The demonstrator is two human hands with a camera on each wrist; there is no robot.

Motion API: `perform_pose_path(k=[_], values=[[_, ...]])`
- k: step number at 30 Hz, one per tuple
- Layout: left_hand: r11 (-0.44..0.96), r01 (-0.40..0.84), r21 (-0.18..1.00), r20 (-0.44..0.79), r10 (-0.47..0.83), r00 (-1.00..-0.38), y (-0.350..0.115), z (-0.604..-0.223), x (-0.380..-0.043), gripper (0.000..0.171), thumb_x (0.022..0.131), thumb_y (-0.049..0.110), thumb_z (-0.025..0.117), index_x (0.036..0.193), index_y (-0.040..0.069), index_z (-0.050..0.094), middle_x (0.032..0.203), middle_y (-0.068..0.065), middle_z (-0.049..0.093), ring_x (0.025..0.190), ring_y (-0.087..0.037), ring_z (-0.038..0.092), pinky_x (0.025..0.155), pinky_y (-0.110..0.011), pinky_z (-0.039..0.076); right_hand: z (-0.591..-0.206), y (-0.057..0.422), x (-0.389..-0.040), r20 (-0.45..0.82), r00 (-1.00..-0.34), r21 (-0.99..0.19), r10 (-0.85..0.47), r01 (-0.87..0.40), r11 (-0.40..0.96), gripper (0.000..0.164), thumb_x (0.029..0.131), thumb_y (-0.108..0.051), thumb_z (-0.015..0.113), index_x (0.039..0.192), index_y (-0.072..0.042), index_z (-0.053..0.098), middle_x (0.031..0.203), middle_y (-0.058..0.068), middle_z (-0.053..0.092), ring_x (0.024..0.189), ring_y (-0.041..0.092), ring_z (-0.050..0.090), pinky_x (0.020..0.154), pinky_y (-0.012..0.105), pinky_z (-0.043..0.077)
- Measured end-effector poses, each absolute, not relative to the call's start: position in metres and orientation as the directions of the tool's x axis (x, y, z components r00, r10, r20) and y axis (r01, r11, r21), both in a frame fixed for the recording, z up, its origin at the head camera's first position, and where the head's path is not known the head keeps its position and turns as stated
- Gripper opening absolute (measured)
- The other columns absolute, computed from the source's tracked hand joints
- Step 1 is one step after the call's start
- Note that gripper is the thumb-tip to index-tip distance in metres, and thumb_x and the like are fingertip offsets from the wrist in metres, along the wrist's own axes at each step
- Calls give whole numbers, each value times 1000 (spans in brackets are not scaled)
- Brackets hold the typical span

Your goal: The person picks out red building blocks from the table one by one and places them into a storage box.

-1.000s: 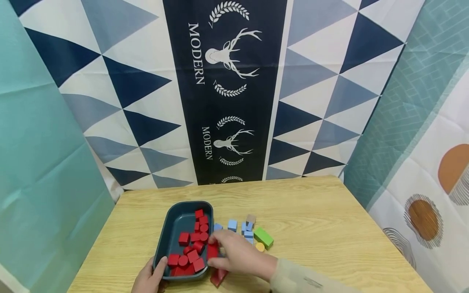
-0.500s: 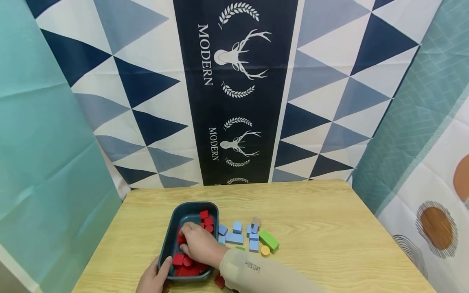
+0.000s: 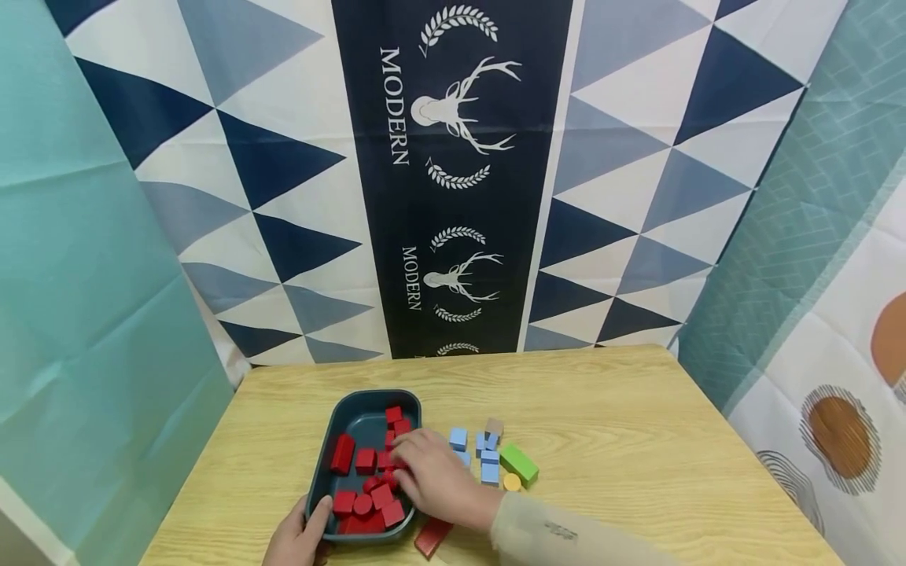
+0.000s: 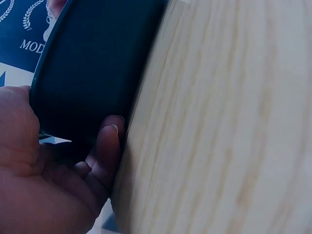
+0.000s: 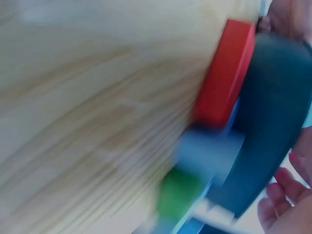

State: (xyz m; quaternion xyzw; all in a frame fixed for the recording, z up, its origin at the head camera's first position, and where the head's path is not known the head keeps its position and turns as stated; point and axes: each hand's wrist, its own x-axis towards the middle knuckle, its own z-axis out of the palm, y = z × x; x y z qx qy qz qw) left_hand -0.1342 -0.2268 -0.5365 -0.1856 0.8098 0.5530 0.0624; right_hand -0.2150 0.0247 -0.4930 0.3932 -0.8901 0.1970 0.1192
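Observation:
A dark teal box [image 3: 368,431] stands on the table at front left, with several red blocks, cubes and cylinders inside. My left hand [image 3: 297,536] grips its near left corner, thumb over the rim; in the left wrist view, fingers [image 4: 108,141] curl at its lower edge. Inside the box, a long red block [image 3: 343,454] lies by the left wall. My right hand [image 3: 449,481] is over the right rim, fingers loosely bent and holding nothing. Below that hand, a red bar [image 3: 433,536] lies on the table, also beside the box in the right wrist view.
Right of the box are several light blue blocks [image 3: 490,473], a green block [image 3: 519,464], a yellow cylinder [image 3: 512,482] and a brownish block [image 3: 494,428]. The wooden table [image 3: 623,440] ends at a patterned cloth [image 3: 283,196] behind.
My right hand carried a long red block from the box's right side into it and let go by the left wall, then moved back right. The left hand kept its grip.

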Motion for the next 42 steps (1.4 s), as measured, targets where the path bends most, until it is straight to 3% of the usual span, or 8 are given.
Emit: perform_pose_path(k=[6, 9, 14, 19, 24, 29, 35, 42], values=[[326, -370, 870, -310, -222, -925, -226, -536, -136, 92, 101, 76, 52, 146, -4, 53, 86, -7, 68, 68, -21, 63, 64, -36, 54, -496, 92, -228, 299, -777, -368, -554, -629, 685, 9, 103, -14, 70, 111, -13, 72, 116, 1, 76, 108, 17, 69, 100, 41, 57], [332, -367, 869, -306, -224, -926, -226, -536, -136, 84, 105, 68, 52, 146, -4, 53, 86, -8, 69, 69, -21, 63, 64, -36, 55, -496, 114, -225, 300, -769, -337, -565, -639, 691, 5, 101, -14, 73, 106, -13, 73, 105, -2, 75, 97, 12, 64, 91, 36, 58], [338, -365, 867, -300, -229, -926, -225, -538, -136, 75, 108, 60, 52, 145, -5, 53, 86, -8, 69, 68, -22, 63, 64, -36, 55, -504, 122, -205, 304, -590, -202, -748, -808, 554, 13, 101, -23, 74, 114, -19, 74, 120, -5, 76, 111, 12, 67, 99, 34, 56], [326, -375, 868, -310, -234, -921, -223, -537, -135, 77, 107, 61, 52, 146, -6, 53, 87, -8, 69, 68, -22, 64, 64, -36, 55, -515, 110, -187, 242, -400, -83, -884, -916, 392, 19, 110, -31, 62, 125, -27, 72, 141, -8, 70, 119, 10, 61, 102, 28, 52], [329, -378, 865, -314, -233, -921, -222, -537, -134, 80, 106, 63, 52, 146, -6, 52, 88, -8, 70, 69, -21, 64, 65, -36, 55, -522, 101, -179, 250, -322, 13, -913, -942, 336, 25, 111, -44, 57, 123, -27, 72, 136, -10, 71, 117, 10, 59, 104, 29, 50], [321, -382, 867, -315, -241, -918, -223, -537, -134, 86, 104, 68, 52, 147, -6, 52, 90, -9, 71, 70, -21, 64, 65, -35, 55, -523, 99, -173, 305, -270, 94, -913, -946, 311, 18, 110, -39, 60, 116, -27, 73, 119, -14, 74, 113, 8, 60, 100, 26, 48], [316, -383, 868, -319, -235, -918, -223, -538, -134, 87, 104, 70, 53, 148, -6, 51, 90, -9, 70, 70, -21, 64, 65, -36, 55, -523, 102, -170, 318, -272, 111, -908, -941, 320, 12, 107, -37, 66, 111, -28, 72, 107, -16, 74, 112, 8, 59, 98, 24, 46], [312, -385, 869, -323, -234, -917, -224, -537, -133, 87, 103, 70, 53, 147, -5, 52, 90, -8, 70, 70, -20, 63, 65, -36, 54, -519, 112, -184, 299, -381, 48, -875, -910, 413, 7, 105, -28, 68, 110, -25, 72, 108, -15, 74, 112, 10, 59, 97, 28, 51]])
